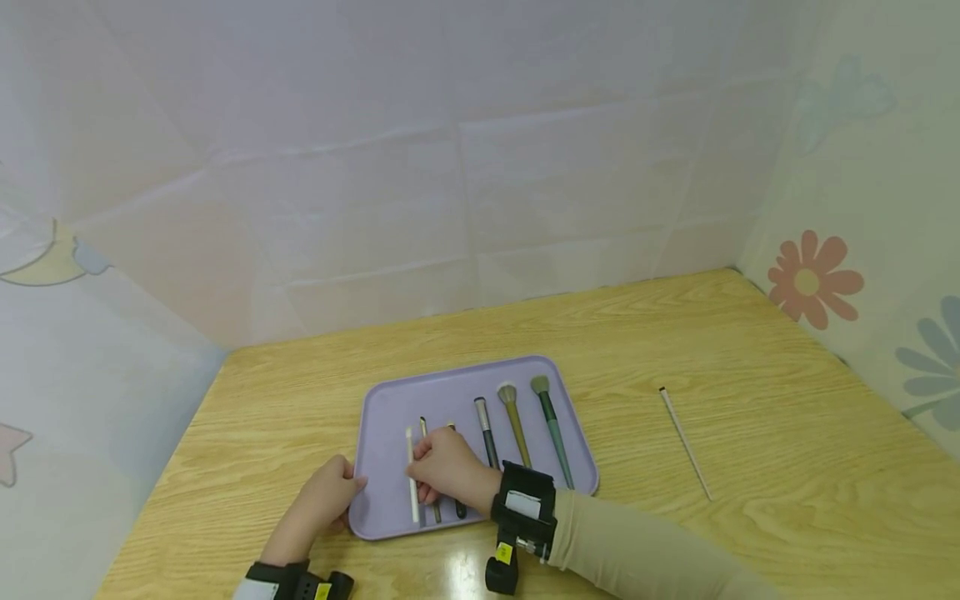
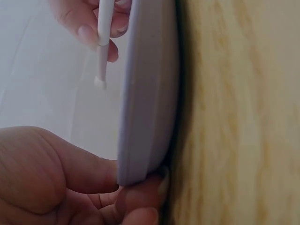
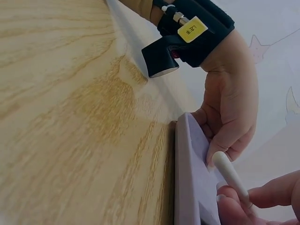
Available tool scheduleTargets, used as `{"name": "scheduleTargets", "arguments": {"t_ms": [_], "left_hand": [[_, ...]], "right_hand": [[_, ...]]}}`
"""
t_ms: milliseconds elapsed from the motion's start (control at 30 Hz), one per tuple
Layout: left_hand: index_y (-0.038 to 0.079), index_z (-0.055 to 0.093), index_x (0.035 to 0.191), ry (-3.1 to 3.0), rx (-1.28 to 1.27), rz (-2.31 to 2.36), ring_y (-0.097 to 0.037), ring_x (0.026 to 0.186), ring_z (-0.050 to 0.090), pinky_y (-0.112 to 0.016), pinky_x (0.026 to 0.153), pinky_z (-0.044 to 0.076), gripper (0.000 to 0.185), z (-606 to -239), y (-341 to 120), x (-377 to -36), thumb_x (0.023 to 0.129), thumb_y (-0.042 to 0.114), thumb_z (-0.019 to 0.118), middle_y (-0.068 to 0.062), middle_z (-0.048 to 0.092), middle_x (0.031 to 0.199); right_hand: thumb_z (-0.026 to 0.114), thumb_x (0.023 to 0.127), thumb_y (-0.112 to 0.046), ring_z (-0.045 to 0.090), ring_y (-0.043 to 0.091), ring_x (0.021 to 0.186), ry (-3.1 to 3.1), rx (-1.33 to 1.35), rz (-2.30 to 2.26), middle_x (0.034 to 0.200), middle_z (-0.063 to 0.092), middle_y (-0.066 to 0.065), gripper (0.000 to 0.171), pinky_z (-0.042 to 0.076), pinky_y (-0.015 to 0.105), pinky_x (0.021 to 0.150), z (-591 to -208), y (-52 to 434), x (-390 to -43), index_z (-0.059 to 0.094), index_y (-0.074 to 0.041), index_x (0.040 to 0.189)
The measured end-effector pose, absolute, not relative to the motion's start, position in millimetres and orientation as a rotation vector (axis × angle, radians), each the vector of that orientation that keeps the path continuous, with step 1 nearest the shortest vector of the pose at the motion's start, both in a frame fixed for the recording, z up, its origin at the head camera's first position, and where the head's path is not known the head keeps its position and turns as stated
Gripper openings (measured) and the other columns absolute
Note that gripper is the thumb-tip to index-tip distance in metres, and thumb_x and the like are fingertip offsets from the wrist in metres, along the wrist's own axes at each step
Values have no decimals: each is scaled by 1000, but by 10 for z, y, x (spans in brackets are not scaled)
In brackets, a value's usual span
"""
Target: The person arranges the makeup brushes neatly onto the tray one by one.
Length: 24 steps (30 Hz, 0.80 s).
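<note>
Nearest, the left hand (image 1: 318,504) is gripping the near-left corner of the lavender tray (image 1: 390,400), its fingers curled around the rim with the thumb lying on the upper edge; the left wrist view is showing fingertips tucked under the tray's corner. Just beside it, over the tray's near-left part, the right hand (image 1: 448,467) is pinching a slim white brush (image 1: 412,487) between thumb and fingertips, and the brush is lying lengthwise on the tray's floor, its small white tip pointing toward the far rim. Right of the white brush, a thin brown-handled brush (image 1: 424,429) and a dark brush (image 1: 460,507) are resting partly under the right hand. Farther right on the tray a dark-handled brush (image 1: 486,433), a gold-handled fluffy brush (image 1: 515,425) and a green-handled fluffy brush (image 1: 553,437) are lying side by side. Well right of the tray, a thin white stick with a dark tip (image 1: 684,442) is lying on the wooden table (image 1: 675,333).
</note>
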<state>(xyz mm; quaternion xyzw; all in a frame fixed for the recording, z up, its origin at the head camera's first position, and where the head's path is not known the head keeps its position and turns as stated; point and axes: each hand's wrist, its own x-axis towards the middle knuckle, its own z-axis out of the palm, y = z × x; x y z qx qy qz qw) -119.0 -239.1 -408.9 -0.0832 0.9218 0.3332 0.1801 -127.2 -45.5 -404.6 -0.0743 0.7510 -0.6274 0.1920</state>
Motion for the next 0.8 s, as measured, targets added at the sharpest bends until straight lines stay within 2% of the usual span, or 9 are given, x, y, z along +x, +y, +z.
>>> {"name": "scheduleTargets", "arguments": {"t_ms": [300,467,667,800], "left_hand": [[-4,49,90,2630,-231,942,-20,57,54,-30,49,47,14,-4057,-2388,-1157,96,8,54,-12,53,73],[-4,49,89,2624,-233,954,-20,56,54,-29,49,47,14,-4041,-2385,-1147,96,8,54,-12,53,73],[-4,49,90,2621,-248,957,-20,57,55,-29,49,47,13,-4047,-2380,-1147,96,7,54,-12,53,74],[-4,49,90,2615,-243,966,-20,57,55,-29,49,47,13,-4073,-2383,-1157,96,7,53,-12,53,74]], "right_hand": [[63,83,7,44,6,32,2295,-267,-1537,41,49,1,31,40,18,34,-4034,-528,-1316,50,-3,57],[59,81,9,42,5,29,2442,-379,-1354,37,45,-2,37,36,18,32,-3990,-578,-1324,49,-4,48],[58,78,10,40,5,30,2592,-488,-1170,39,44,-4,31,31,18,32,-3974,-637,-1323,48,-6,53],[60,76,8,39,8,39,2733,-557,-1011,49,43,-3,28,31,19,37,-3983,-673,-1315,47,-8,58]]}}
